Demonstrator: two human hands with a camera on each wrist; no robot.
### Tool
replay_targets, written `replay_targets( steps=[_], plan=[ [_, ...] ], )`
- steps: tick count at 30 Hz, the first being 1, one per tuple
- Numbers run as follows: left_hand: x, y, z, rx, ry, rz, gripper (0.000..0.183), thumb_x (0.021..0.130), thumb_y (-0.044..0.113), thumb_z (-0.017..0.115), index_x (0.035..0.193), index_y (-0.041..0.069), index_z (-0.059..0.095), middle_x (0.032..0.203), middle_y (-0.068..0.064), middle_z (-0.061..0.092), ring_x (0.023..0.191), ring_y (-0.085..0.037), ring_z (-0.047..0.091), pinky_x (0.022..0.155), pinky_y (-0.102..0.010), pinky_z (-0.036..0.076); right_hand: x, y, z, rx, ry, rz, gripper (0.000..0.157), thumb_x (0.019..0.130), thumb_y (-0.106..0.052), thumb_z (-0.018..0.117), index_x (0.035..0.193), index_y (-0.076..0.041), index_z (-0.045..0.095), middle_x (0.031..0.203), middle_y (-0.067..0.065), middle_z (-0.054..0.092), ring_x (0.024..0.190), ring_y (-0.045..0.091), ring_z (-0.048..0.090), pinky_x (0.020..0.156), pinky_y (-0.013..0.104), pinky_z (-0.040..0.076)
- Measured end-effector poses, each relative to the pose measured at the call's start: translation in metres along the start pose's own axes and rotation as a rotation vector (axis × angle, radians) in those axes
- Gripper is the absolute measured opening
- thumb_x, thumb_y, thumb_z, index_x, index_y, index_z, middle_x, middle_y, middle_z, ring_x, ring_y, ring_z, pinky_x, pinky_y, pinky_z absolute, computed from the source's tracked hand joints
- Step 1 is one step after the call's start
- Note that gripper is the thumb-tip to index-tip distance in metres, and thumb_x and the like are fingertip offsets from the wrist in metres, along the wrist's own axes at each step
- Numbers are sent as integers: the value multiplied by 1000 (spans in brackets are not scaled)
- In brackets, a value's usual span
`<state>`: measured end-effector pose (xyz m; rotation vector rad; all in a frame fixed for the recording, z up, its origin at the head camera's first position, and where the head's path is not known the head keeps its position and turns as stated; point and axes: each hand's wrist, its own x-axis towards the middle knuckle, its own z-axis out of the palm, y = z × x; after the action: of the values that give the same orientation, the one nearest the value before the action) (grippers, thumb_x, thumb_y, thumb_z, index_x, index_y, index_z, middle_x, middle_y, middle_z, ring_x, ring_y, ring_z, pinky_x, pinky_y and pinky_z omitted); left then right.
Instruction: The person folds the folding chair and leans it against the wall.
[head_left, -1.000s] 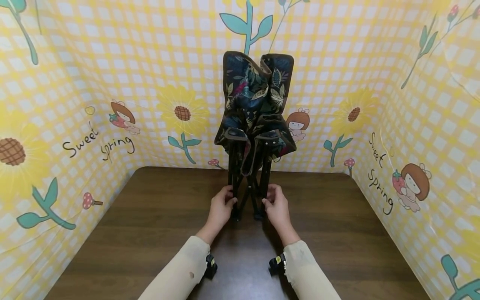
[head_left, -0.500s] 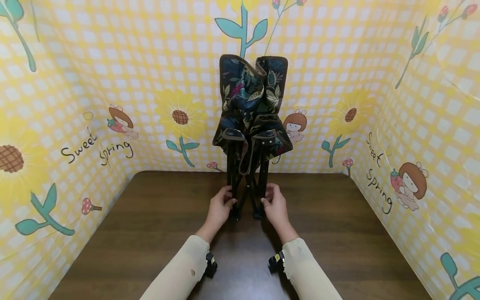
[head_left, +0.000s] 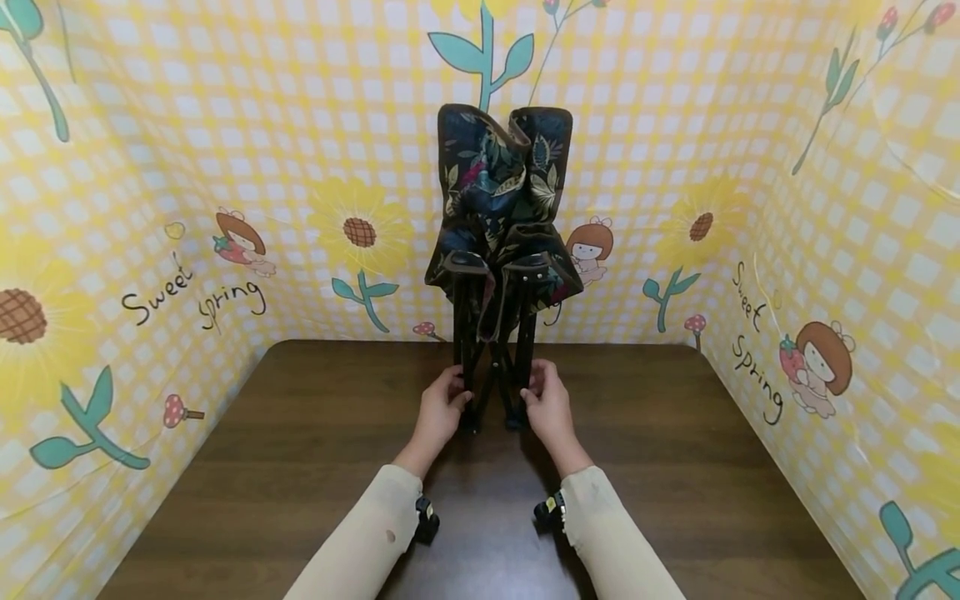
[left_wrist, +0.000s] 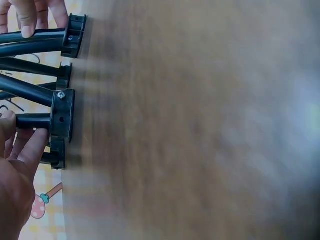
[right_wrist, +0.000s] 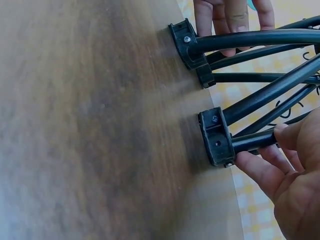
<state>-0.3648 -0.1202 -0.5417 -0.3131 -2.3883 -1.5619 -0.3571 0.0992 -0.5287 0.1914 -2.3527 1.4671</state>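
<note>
A folded camping chair (head_left: pixel 491 192) with dark leaf-patterned fabric stands upright on the table, its black tube legs gathered close together. My left hand (head_left: pixel 441 404) pinches a front leg on the left side, low down. On the opposite side my right hand (head_left: pixel 549 404) holds the other front leg at about the same height. In the left wrist view, thumb and fingers of the left hand (left_wrist: pixel 20 170) close round a tube just above its black plastic foot (left_wrist: pixel 62 115). The right wrist view has the right hand (right_wrist: pixel 295 170) gripping a tube beside another plastic foot (right_wrist: pixel 216 137).
The brown wooden table (head_left: pixel 300 467) spreads out on both sides of the chair and in front of it. Behind and beside it hangs a yellow checked cloth (head_left: pixel 300 125) with printed flowers. The chair's fabric is close to the back cloth.
My view has shifted slightly. Both hands keep their hold on the legs, and the chair stays folded and upright.
</note>
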Motion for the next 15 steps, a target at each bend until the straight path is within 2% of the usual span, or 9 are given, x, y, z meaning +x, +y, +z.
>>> replay_targets(
  steps=[5,10,15],
  plan=[
    [3,-1,0,8,2,24,43,96,-3,67,137,5,58,107,-20,70,92,-28,71,73,-35,59,3,3,3,-26,9,5,48,94,4,70,135,-10,51,104,10,61,91,24,63,79,40,54],
    [6,1,-2,43,6,36,44,96,-2,67,138,7,57,107,-19,70,95,-29,68,79,-42,58,5,2,4,-22,3,-2,48,95,2,69,137,-11,50,104,11,61,90,26,61,79,41,53],
    [10,1,-4,60,-17,38,44,97,-1,67,139,6,56,112,-23,68,98,-30,67,81,-44,58,9,1,4,-12,-3,-2,47,95,2,69,135,-13,50,102,10,59,88,26,60,77,40,51]
  ],
)
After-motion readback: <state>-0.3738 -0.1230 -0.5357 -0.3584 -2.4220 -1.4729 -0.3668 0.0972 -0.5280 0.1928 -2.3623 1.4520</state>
